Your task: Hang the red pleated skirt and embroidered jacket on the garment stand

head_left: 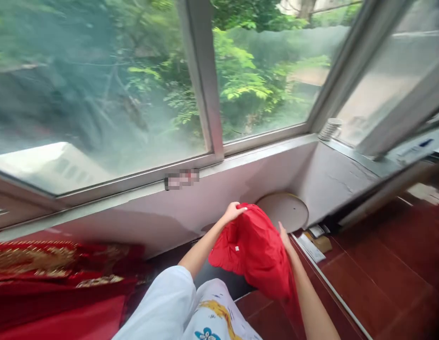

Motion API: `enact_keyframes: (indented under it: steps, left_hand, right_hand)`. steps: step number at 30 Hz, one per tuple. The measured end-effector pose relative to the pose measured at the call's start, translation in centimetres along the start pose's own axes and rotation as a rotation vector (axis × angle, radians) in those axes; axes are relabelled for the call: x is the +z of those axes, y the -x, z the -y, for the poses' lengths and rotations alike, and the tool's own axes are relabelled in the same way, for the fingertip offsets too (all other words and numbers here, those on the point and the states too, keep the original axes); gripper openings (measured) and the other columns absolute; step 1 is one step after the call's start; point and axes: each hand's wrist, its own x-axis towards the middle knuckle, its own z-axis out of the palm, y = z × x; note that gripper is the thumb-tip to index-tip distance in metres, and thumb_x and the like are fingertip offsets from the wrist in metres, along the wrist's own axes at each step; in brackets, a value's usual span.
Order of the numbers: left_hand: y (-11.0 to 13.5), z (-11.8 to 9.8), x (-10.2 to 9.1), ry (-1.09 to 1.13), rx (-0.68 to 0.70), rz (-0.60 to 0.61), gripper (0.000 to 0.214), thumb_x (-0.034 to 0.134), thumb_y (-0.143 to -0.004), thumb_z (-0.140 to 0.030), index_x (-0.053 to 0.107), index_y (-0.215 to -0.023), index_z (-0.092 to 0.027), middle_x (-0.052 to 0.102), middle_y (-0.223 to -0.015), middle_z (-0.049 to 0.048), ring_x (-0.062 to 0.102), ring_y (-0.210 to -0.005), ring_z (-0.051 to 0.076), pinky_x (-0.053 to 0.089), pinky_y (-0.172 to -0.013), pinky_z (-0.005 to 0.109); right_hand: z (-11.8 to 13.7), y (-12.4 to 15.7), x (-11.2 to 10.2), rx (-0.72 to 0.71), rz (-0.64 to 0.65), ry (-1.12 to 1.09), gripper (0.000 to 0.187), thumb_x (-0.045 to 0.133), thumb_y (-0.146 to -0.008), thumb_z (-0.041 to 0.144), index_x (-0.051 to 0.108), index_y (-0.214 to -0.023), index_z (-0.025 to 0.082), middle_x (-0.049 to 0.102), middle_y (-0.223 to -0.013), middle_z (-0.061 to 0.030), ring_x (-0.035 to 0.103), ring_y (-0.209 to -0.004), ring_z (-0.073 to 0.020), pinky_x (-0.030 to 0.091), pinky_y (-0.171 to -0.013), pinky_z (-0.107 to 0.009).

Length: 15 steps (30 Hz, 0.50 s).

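Note:
A red garment point(262, 250) of thin cloth hangs bunched and folded in front of me, with a small white tag point(237, 248) showing on its inner side. My left hand point(235, 211) is closed on its top edge, thumb over the cloth. At the garment's right edge is my right hand point(284, 236), one digit pointing up along the fabric and the others hidden by the cloth; it appears to grip that side. The lower end of the garment drapes down beside my right forearm.
Large windows rise above a low sill point(262, 150). A striped mug point(330, 129) stands in the sill's corner. A round board point(285, 211) leans against the wall. Red fabric with gold trim point(38, 262) lies at left. Papers and small boxes point(316, 242) rest near the tiled floor point(382, 269).

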Motion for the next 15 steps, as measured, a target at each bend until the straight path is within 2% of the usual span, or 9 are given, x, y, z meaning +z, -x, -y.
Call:
enact_keyframes:
  steps: [2, 4, 5, 7, 9, 10, 12, 13, 15]
  left_hand:
    - [2.6, -1.2, -1.9, 0.047, 0.060, 0.075, 0.035, 0.070, -0.061, -0.045, 0.053, -0.068, -0.015, 0.052, -0.065, -0.0026, 0.047, -0.063, 0.011, 0.038, -0.060, 0.023]
    - [5.9, -2.7, -4.0, 0.047, 0.172, 0.232, 0.036, 0.071, -0.060, -0.045, 0.054, -0.073, -0.016, 0.053, -0.069, -0.0033, 0.047, -0.062, 0.010, 0.037, -0.059, 0.023]
    - [7.9, -3.3, -5.1, 0.011, 0.242, 0.308, 0.036, 0.071, -0.061, -0.045, 0.053, -0.073, -0.016, 0.052, -0.068, -0.0038, 0.045, -0.061, 0.010, 0.035, -0.058, 0.023]
    - [12.1, -4.4, -7.4, -0.098, 0.382, 0.359, 0.033, 0.069, -0.064, -0.042, 0.048, -0.067, -0.017, 0.046, -0.065, -0.0045, 0.042, -0.061, 0.010, 0.032, -0.057, 0.024]
    - [16.6, -4.7, -9.7, -0.150, 0.460, 0.239, 0.027, 0.064, -0.071, -0.032, 0.043, -0.063, -0.017, 0.044, -0.064, -0.0042, 0.041, -0.062, 0.010, 0.032, -0.059, 0.024]
    - [18.9, -4.6, -10.9, -0.142, 0.472, 0.147, 0.022, 0.059, -0.074, -0.026, 0.042, -0.062, -0.017, 0.044, -0.064, -0.0037, 0.042, -0.064, 0.011, 0.032, -0.060, 0.024]
    - [23.4, -3.7, -13.2, -0.105, 0.446, -0.068, 0.015, 0.051, -0.076, -0.015, 0.042, -0.063, -0.017, 0.047, -0.068, -0.0028, 0.044, -0.067, 0.011, 0.033, -0.063, 0.024]
    - [25.5, -2.8, -14.3, -0.092, 0.419, -0.176, 0.013, 0.049, -0.075, -0.012, 0.043, -0.065, -0.017, 0.049, -0.070, -0.0027, 0.044, -0.067, 0.011, 0.034, -0.063, 0.024]
    - [29.6, -0.4, -16.4, -0.093, 0.374, -0.336, 0.010, 0.052, -0.073, -0.013, 0.045, -0.070, -0.018, 0.050, -0.074, -0.0024, 0.046, -0.070, 0.012, 0.036, -0.064, 0.024]
  right_hand:
    - [3.8, -1.6, -1.2, -0.052, -0.030, 0.003, 0.088, 0.045, -0.073, 0.038, 0.005, -0.147, 0.013, 0.018, -0.150, -0.0168, 0.012, -0.140, -0.0318, 0.019, -0.111, -0.052]
    - [9.1, -1.5, -3.0, -0.198, -0.031, -0.024, 0.091, 0.048, -0.073, 0.036, -0.001, -0.147, 0.018, -0.001, -0.154, -0.0099, -0.006, -0.141, -0.0271, 0.010, -0.113, -0.049]
    - [12.1, -0.8, -4.1, -0.322, 0.013, -0.042, 0.093, 0.050, -0.072, 0.036, -0.002, -0.147, 0.020, -0.006, -0.154, -0.0078, -0.011, -0.140, -0.0262, 0.007, -0.113, -0.049]
    - [18.6, 1.9, -5.8, -0.577, 0.272, -0.077, 0.093, 0.053, -0.073, 0.034, -0.002, -0.147, 0.024, 0.000, -0.154, -0.0063, -0.008, -0.141, -0.0242, 0.009, -0.113, -0.047]
    - [24.9, 5.6, -6.4, -0.817, 0.652, 0.008, 0.095, 0.060, -0.068, 0.032, 0.008, -0.147, 0.023, 0.018, -0.151, -0.0094, 0.012, -0.141, -0.0255, 0.019, -0.111, -0.042]
    - [27.7, 7.6, -6.1, -0.894, 0.757, 0.070, 0.092, 0.063, -0.066, 0.030, 0.017, -0.145, 0.021, 0.032, -0.146, -0.0107, 0.027, -0.135, -0.0255, 0.029, -0.107, -0.038]
    - [32.5, 11.8, -4.6, -0.960, 0.717, 0.199, 0.066, 0.058, -0.069, 0.021, 0.041, -0.133, 0.021, 0.056, -0.122, -0.0090, 0.053, -0.111, -0.0218, 0.043, -0.088, -0.031]
    - [34.6, 13.8, -3.7, -0.986, 0.623, 0.257, 0.052, 0.053, -0.071, 0.016, 0.050, -0.123, 0.020, 0.063, -0.108, -0.0072, 0.059, -0.096, -0.0193, 0.045, -0.076, -0.028]
    - [37.9, 17.8, -2.1, -1.094, 0.414, 0.338, 0.038, 0.046, -0.072, 0.007, 0.059, -0.106, 0.019, 0.066, -0.084, -0.0044, 0.059, -0.072, -0.0156, 0.039, -0.060, -0.024]
